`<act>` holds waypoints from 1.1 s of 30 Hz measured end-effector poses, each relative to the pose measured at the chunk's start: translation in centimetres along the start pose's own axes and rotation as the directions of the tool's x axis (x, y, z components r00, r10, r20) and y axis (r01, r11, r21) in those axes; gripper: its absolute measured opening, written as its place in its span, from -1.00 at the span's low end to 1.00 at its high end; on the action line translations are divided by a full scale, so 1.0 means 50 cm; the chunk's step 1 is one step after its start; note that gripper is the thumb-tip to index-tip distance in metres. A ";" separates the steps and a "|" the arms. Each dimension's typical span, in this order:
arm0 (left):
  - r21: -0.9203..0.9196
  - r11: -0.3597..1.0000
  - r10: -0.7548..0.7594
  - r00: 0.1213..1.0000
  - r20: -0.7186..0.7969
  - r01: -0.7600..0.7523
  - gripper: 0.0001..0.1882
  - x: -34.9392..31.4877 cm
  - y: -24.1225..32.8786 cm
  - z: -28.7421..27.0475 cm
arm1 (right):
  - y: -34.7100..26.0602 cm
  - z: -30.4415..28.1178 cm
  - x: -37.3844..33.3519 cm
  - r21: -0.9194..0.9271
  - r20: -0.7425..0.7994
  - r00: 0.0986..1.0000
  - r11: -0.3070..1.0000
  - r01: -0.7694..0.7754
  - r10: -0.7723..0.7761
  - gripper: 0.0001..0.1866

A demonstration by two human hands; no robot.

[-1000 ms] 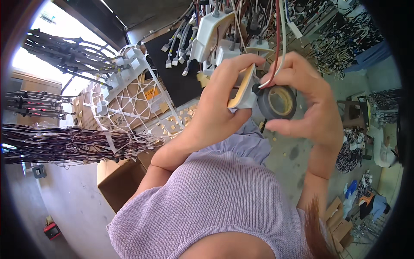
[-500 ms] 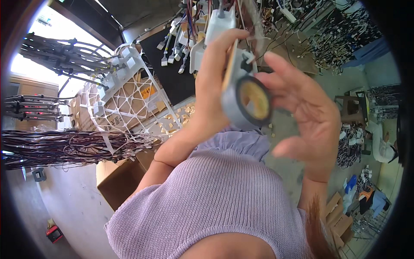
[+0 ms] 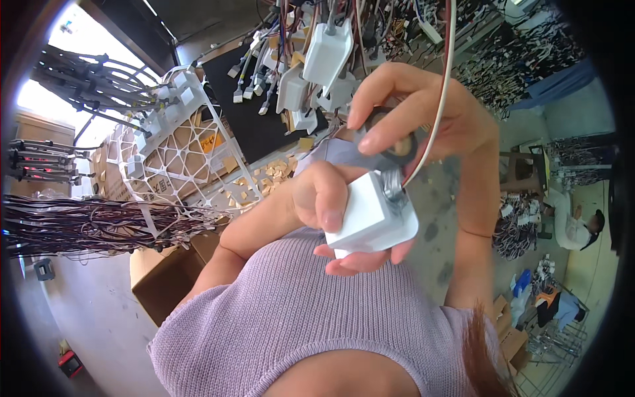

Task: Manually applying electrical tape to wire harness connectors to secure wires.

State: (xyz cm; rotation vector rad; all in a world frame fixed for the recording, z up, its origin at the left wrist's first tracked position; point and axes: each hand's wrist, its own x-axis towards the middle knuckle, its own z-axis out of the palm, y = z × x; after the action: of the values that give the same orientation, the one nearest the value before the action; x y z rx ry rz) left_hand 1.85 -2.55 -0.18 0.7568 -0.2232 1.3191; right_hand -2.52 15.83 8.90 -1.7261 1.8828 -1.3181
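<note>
Over the remote feed I count two hands: left hand (image 3: 309, 198), right hand (image 3: 456, 112). White housing (image 3: 362, 206) held: one. Tape roll (image 3: 405, 152): one. Wires (image 3: 450, 40) rising from it: two visible. Hanging housings (image 3: 329, 54): at least three; overlap prevents my exact tally. Cable bundles (image 3: 86, 221) at left: three. Red box (image 3: 69, 364): one. Co-worker (image 3: 573, 228): one. Paper scraps (image 3: 268, 180): too many to count.

Dark wire bundle (image 3: 86, 221), left side; cardboard box (image 3: 165, 281) near its end; red-black object (image 3: 69, 364) (small) on floor (image 3: 109, 317).

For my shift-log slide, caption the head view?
Left hand grips a white housing; right hand holds a dark tape roll nearby.
</note>
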 end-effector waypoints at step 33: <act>0.515 0.857 0.360 0.678 -0.641 0.032 -0.14 -0.022 0.010 0.008 | -0.066 0.074 -0.022 0.048 -0.544 0.683 0.831 -0.554 0.487 -0.26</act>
State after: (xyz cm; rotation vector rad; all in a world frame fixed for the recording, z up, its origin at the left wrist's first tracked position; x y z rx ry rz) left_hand 1.18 -3.65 -0.29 0.5726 0.7384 1.7922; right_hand 2.55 15.65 8.94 -0.7426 2.5456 -1.5517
